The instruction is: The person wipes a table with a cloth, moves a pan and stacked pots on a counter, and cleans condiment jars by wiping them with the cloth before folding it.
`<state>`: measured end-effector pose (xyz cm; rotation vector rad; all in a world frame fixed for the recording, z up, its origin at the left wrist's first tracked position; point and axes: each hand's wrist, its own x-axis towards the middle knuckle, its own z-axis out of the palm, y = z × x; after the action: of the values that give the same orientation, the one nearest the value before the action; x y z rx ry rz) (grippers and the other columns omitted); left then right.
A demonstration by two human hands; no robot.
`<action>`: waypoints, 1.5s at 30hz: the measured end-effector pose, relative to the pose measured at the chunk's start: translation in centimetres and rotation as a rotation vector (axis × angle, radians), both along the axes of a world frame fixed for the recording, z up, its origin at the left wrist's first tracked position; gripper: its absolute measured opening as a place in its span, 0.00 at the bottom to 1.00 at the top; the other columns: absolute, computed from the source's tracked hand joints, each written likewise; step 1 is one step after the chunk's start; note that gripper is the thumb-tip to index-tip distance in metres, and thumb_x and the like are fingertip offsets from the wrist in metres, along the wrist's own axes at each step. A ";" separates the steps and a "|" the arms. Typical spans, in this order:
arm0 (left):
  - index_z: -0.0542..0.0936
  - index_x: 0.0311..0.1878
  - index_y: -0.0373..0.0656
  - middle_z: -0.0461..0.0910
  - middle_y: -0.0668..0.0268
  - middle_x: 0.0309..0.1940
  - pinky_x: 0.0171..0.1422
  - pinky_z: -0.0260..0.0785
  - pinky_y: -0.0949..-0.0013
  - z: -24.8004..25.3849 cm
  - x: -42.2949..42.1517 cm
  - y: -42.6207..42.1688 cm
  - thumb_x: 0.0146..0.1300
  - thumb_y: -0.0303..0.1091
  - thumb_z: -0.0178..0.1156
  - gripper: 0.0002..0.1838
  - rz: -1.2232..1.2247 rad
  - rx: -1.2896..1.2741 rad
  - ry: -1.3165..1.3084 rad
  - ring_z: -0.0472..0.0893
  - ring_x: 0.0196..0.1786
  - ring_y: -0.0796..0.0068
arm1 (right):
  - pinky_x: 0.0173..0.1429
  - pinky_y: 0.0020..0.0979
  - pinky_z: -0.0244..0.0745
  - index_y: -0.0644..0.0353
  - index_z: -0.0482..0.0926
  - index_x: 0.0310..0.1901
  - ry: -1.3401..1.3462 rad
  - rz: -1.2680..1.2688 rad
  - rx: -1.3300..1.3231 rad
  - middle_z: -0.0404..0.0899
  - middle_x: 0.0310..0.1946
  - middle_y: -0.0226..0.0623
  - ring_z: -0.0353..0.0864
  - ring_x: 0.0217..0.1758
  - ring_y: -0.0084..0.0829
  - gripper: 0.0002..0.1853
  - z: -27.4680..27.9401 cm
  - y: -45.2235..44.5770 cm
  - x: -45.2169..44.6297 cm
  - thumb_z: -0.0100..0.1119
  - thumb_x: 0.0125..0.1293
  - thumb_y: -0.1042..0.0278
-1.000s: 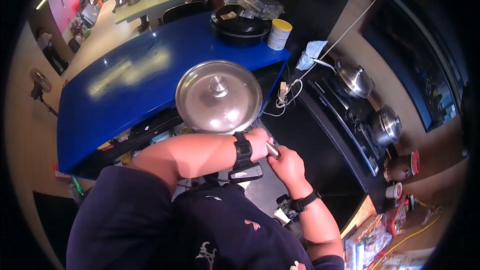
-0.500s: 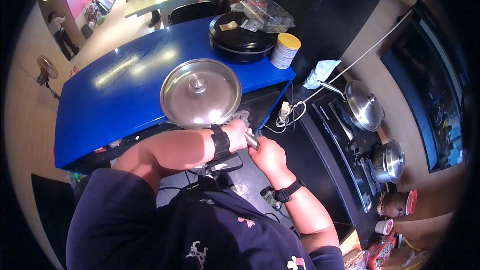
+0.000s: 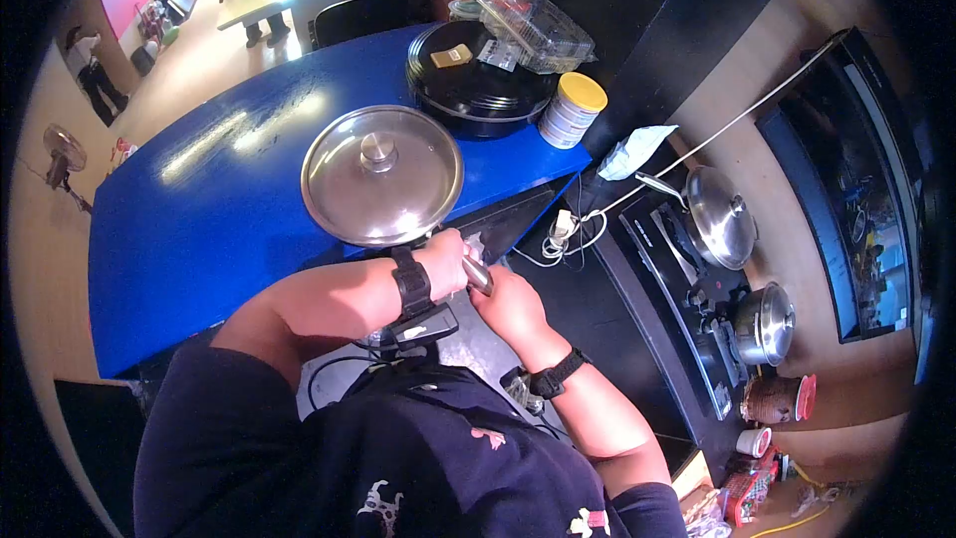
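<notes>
A round steel pan lid (image 3: pixel 344 189) with a central knob (image 3: pixel 378 149) covers a pan over the near edge of the blue table (image 3: pixel 189 229). Both my hands are closed around the pan's long metal handle (image 3: pixel 479 276). My left hand (image 3: pixel 441 264) grips it close to the pan, and my right hand (image 3: pixel 508 301) wraps its outer end. Most of the handle is hidden by my fingers. Whether the pan rests on the table or hangs just above it, I cannot tell.
Beyond the pan stand a black round pan (image 3: pixel 473 90), a yellow-lidded can (image 3: pixel 573 112) and a clear plastic container (image 3: pixel 538 30). To the right, a lidded pan (image 3: pixel 719 219) and a lidded pot (image 3: pixel 763 324) sit on a stove (image 3: pixel 677 314). Two people are in the background.
The lidded pan and both my hands have shifted slightly left and farther over the table. The camera view has moved a little. A background person stands differently. My grip stays the same.
</notes>
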<state>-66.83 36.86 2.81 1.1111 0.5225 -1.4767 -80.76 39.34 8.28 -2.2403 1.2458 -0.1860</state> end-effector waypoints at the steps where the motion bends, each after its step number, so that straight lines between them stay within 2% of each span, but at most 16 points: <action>1: 0.60 0.33 0.42 0.60 0.63 0.20 0.21 0.60 0.65 1.5 0.5 -0.1 0.68 0.35 0.39 0.09 0.007 0.015 -0.010 0.63 0.19 0.68 | 0.44 0.46 0.72 0.63 0.74 0.36 -0.036 0.034 0.007 0.79 0.32 0.51 0.78 0.39 0.51 0.14 -0.2 -0.3 0.4 0.57 0.55 0.61; 6: 0.60 0.32 0.45 0.60 0.66 0.18 0.32 0.63 0.61 0.8 3.8 -0.5 0.67 0.34 0.42 0.08 0.064 -0.051 0.002 0.62 0.20 0.70 | 0.45 0.46 0.71 0.65 0.72 0.39 -0.139 0.165 0.080 0.78 0.34 0.54 0.77 0.41 0.53 0.14 0.0 -1.7 2.8 0.57 0.56 0.63; 9: 0.60 0.35 0.43 0.62 0.63 0.26 0.31 0.65 0.62 1.0 5.0 0.0 0.67 0.34 0.43 0.06 0.026 -0.073 -0.028 0.65 0.23 0.70 | 0.45 0.43 0.71 0.65 0.71 0.43 -0.138 0.210 0.152 0.78 0.35 0.54 0.77 0.41 0.52 0.16 0.3 -2.1 3.8 0.57 0.58 0.63; 14: 0.58 0.19 0.49 0.55 0.70 0.09 0.31 0.64 0.62 1.4 7.4 -0.2 0.68 0.38 0.41 0.19 0.008 -0.067 -0.039 0.60 0.15 0.71 | 0.41 0.38 0.72 0.64 0.70 0.46 -0.250 0.250 0.266 0.78 0.32 0.49 0.79 0.36 0.42 0.18 -0.6 -2.5 5.4 0.57 0.59 0.62; 16: 0.58 0.18 0.49 0.55 0.70 0.09 0.31 0.64 0.63 1.3 8.4 -0.6 0.68 0.39 0.42 0.20 0.023 -0.077 -0.036 0.60 0.16 0.71 | 0.38 0.35 0.73 0.64 0.70 0.47 -0.305 0.214 0.292 0.78 0.31 0.46 0.80 0.32 0.36 0.19 -1.4 -2.6 6.2 0.58 0.59 0.62; 17: 0.57 0.18 0.50 0.56 0.70 0.09 0.31 0.64 0.63 1.2 8.9 -0.7 0.68 0.39 0.42 0.20 0.030 -0.081 -0.036 0.60 0.16 0.71 | 0.40 0.36 0.73 0.64 0.70 0.47 -0.281 0.181 0.335 0.79 0.31 0.48 0.80 0.34 0.39 0.19 -1.2 -2.6 6.5 0.58 0.58 0.62; 19: 0.59 0.21 0.49 0.57 0.70 0.11 0.33 0.65 0.63 1.2 10.0 -0.9 0.67 0.37 0.43 0.16 0.023 -0.118 -0.042 0.62 0.17 0.71 | 0.46 0.38 0.73 0.65 0.70 0.46 -0.233 0.110 0.424 0.79 0.33 0.51 0.80 0.39 0.46 0.20 0.0 -2.5 6.8 0.58 0.56 0.61; 25: 0.63 0.28 0.45 0.62 0.66 0.17 0.37 0.66 0.58 0.8 12.2 -0.7 0.64 0.34 0.48 0.09 -0.053 -0.262 -0.078 0.67 0.23 0.68 | 0.41 0.37 0.73 0.63 0.70 0.48 -0.310 0.124 0.469 0.78 0.30 0.47 0.80 0.33 0.42 0.21 0.7 -1.9 6.7 0.57 0.58 0.57; 27: 0.64 0.29 0.44 0.62 0.65 0.17 0.38 0.67 0.59 0.4 12.7 -0.4 0.65 0.37 0.49 0.10 -0.119 -0.336 -0.142 0.68 0.27 0.68 | 0.44 0.36 0.73 0.62 0.68 0.53 -0.348 0.224 0.271 0.79 0.34 0.44 0.81 0.37 0.37 0.23 -2.7 -2.5 6.8 0.56 0.61 0.55; 29: 0.66 0.31 0.43 0.67 0.64 0.20 0.41 0.68 0.61 -0.2 12.9 -0.3 0.66 0.40 0.50 0.12 -0.049 -0.282 -0.049 0.71 0.30 0.68 | 0.41 0.33 0.73 0.60 0.68 0.53 -0.387 0.131 0.417 0.79 0.31 0.41 0.79 0.33 0.33 0.21 -2.8 -2.4 5.8 0.51 0.65 0.53; 31: 0.68 0.33 0.43 0.71 0.64 0.25 0.46 0.69 0.62 3.3 10.4 2.0 0.65 0.43 0.52 0.13 -0.224 -0.327 -0.091 0.73 0.33 0.69 | 0.36 0.31 0.71 0.59 0.68 0.52 -0.393 0.041 0.574 0.76 0.25 0.35 0.77 0.29 0.28 0.20 -3.5 -2.7 4.3 0.43 0.70 0.50; 32: 0.71 0.34 0.44 0.73 0.62 0.30 0.49 0.68 0.63 -0.1 11.8 3.4 0.65 0.42 0.52 0.11 -0.508 -0.553 -0.164 0.74 0.38 0.66 | 0.33 0.30 0.70 0.58 0.70 0.47 -0.473 0.019 0.474 0.73 0.21 0.32 0.75 0.26 0.26 0.21 -4.9 -2.4 3.6 0.35 0.72 0.49; 34: 0.73 0.41 0.45 0.77 0.60 0.39 0.53 0.67 0.64 -3.5 13.0 4.6 0.66 0.40 0.51 0.10 -0.955 -0.695 -0.227 0.75 0.46 0.63 | 0.33 0.31 0.70 0.57 0.71 0.45 -0.540 -0.076 0.436 0.73 0.20 0.32 0.75 0.25 0.27 0.21 -6.0 -1.5 1.7 0.35 0.72 0.49; 37: 0.65 0.59 0.42 0.76 0.62 0.46 0.56 0.66 0.63 0.4 9.7 6.1 0.67 0.36 0.48 0.19 -1.049 -0.423 0.107 0.75 0.51 0.66 | 0.35 0.34 0.71 0.56 0.74 0.44 -0.420 -0.255 0.311 0.76 0.23 0.36 0.77 0.27 0.32 0.19 -8.5 0.1 -1.4 0.41 0.69 0.48; 41: 0.69 0.55 0.41 0.76 0.61 0.44 0.55 0.69 0.63 0.0 5.6 6.6 0.64 0.32 0.54 0.17 -1.353 -0.534 -0.149 0.76 0.51 0.67 | 0.40 0.37 0.72 0.56 0.74 0.46 -0.282 -0.432 0.355 0.80 0.29 0.40 0.80 0.33 0.36 0.17 -8.6 4.1 -6.4 0.51 0.63 0.53; 45: 0.71 0.52 0.42 0.77 0.63 0.42 0.49 0.72 0.69 -0.2 1.5 8.1 0.64 0.32 0.55 0.14 -1.387 -0.451 -0.175 0.78 0.47 0.72 | 0.41 0.37 0.73 0.57 0.74 0.47 -0.229 -0.451 0.305 0.80 0.31 0.41 0.80 0.34 0.37 0.17 -10.1 8.8 -11.5 0.52 0.62 0.55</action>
<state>-65.37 44.91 2.61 1.2270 -0.8939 -2.4194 -92.27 48.15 -1.84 -1.6109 1.5191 -0.3826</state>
